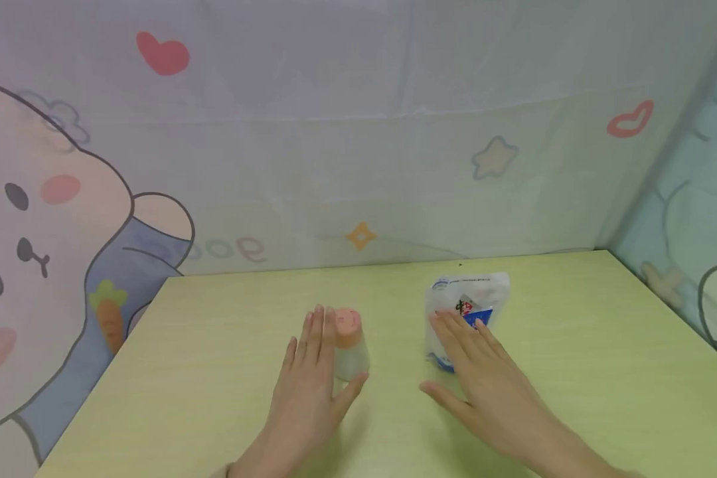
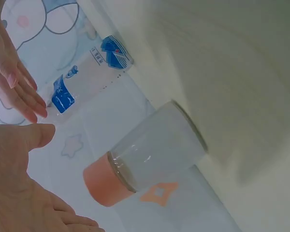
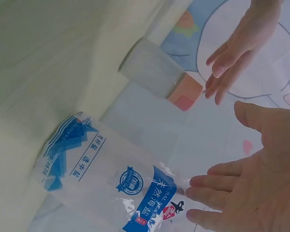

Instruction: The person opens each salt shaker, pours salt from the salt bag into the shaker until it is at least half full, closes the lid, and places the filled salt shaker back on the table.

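Note:
A clear jar (image 1: pixel 351 362) with an orange-pink lid (image 2: pixel 108 181) stands upright on the table, left of a white and blue bag of salt (image 3: pixel 113 169), which also stands up. My left hand (image 1: pixel 311 385) is held at the jar's left and near side with fingers straight and thumb spread, overlapping the jar's edge in the head view. In front of the bag is my right hand (image 1: pixel 490 385), its fingers extended and thumb apart, covering part of the print. Both palms hold nothing. The right wrist view has the fingertips (image 3: pixel 198 191) close to the bag's upper part.
The pale yellow-green table (image 1: pixel 215 345) ends at the back against a hanging cloth (image 1: pixel 311 153) printed with hearts, stars and a cartoon animal. More printed cloth (image 1: pixel 693 219) hangs along the right side.

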`<state>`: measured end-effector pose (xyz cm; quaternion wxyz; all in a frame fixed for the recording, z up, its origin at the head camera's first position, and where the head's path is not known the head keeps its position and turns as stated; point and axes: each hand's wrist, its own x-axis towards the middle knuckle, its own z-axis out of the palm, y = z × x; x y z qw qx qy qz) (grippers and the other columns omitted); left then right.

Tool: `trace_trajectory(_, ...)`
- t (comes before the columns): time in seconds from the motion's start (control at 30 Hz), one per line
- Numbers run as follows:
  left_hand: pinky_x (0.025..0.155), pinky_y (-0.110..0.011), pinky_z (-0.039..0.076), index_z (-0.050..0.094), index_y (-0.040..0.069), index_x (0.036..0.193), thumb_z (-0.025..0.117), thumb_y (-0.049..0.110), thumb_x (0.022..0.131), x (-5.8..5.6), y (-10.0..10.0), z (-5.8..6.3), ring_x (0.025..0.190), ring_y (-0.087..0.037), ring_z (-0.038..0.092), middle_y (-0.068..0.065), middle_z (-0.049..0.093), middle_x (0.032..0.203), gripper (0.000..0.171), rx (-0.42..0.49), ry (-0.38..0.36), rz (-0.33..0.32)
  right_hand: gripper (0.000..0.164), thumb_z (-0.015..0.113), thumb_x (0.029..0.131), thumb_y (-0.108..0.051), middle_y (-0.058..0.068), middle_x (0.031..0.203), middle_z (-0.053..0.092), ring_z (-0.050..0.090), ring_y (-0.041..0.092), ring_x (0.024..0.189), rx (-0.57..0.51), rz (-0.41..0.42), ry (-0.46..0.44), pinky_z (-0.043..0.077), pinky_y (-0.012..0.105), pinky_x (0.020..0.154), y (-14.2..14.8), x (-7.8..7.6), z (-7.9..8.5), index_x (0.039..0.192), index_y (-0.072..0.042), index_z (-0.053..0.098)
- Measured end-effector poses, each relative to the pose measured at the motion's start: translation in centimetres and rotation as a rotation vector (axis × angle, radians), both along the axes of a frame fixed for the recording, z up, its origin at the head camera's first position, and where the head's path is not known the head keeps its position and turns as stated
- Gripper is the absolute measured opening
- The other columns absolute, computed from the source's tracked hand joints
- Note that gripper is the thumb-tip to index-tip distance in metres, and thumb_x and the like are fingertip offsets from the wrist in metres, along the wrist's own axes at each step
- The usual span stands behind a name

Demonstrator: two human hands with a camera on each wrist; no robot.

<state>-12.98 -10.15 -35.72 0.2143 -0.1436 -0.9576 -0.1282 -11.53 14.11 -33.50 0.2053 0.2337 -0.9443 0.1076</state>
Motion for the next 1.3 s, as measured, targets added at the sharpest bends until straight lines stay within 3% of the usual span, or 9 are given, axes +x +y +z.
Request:
trace_trajectory(0.1,0.107,-0.053,0.032,0.012,0.002,0.145,0.057,0.050,0.083,-0.4,-0.2,0.0,0.140,-0.031,0.022,-0.018,0.018,0.151,0.090,0.031,-0.024,-0.002,0.074,0.053,0.086,-0.050,0.003,0.149,0.030,0.029,0.021,0.138,-0.021,0.018,-0.001,0.024,0.040,0.113,-0.6,-0.4,0.1,0.145,-0.015,0.023)
trace_trajectory(0.23,0.105,-0.053,0.034,0.015,-0.001,0.144,0.060,0.047,0.082,-0.9,-0.4,-0.1,0.138,-0.034,0.024,-0.020,0.020,0.150,0.090,0.092,-0.068,-0.020,0.072,0.056,0.086,-0.046,0.004,0.145,0.036,0.035,0.021,0.134,-0.052,0.060,0.045,0.032,0.043,0.108,-1.2,-0.9,0.2,0.143,-0.013,0.027)
trace_trajectory(0.37,0.103,-0.051,0.038,0.016,-0.002,0.144,0.062,0.045,0.082,-1.6,-0.8,-0.2,0.137,-0.036,0.027,-0.021,0.022,0.149,0.090,0.142,-0.108,-0.038,0.071,0.056,0.086,-0.046,0.004,0.144,0.038,0.037,0.022,0.132,-0.072,0.074,0.050,0.035,0.043,0.106,-1.9,-1.4,0.3,0.143,-0.013,0.028)
trace_trajectory(0.6,0.091,-0.053,0.046,0.013,0.004,0.145,0.064,0.044,0.081,-2.7,-1.1,-0.5,0.133,-0.036,0.033,-0.019,0.025,0.149,0.091,0.253,-0.232,-0.018,0.066,0.052,0.088,-0.046,0.002,0.142,0.041,0.041,0.021,0.130,-0.116,0.086,-0.042,0.039,0.043,0.104,-3.2,-2.4,0.4,0.142,-0.015,0.029)
trace_trajectory(0.83,0.097,-0.056,0.040,0.016,0.009,0.146,0.067,0.040,0.079,-3.7,-1.0,-0.5,0.130,-0.037,0.038,-0.016,0.030,0.147,0.089,0.442,-0.388,-0.022,0.063,0.052,0.089,-0.046,0.001,0.139,0.045,0.044,0.019,0.128,-0.140,0.097,-0.113,0.040,0.039,0.104,-4.4,-3.4,0.3,0.141,-0.016,0.033)
trace_trajectory(1.17,0.103,-0.057,0.034,0.025,0.011,0.143,0.073,0.035,0.074,-5.2,-1.2,-1.0,0.132,-0.035,0.036,-0.014,0.038,0.144,0.087,0.700,-0.516,-0.078,0.066,0.054,0.086,-0.050,0.004,0.137,0.048,0.047,0.023,0.125,-0.164,0.097,-0.190,0.044,0.041,0.100,-6.4,-5.2,0.0,0.139,-0.016,0.036)
trace_trajectory(1.3,0.099,-0.059,0.037,0.032,0.010,0.139,0.074,0.032,0.074,-5.6,-1.0,-1.1,0.129,-0.038,0.039,-0.014,0.042,0.141,0.080,0.763,-0.564,-0.082,0.063,0.052,0.086,-0.051,0.005,0.131,0.052,0.055,0.019,0.112,-0.188,0.096,-0.265,0.050,0.035,0.090,-7.4,-5.9,0.4,0.137,-0.015,0.040)
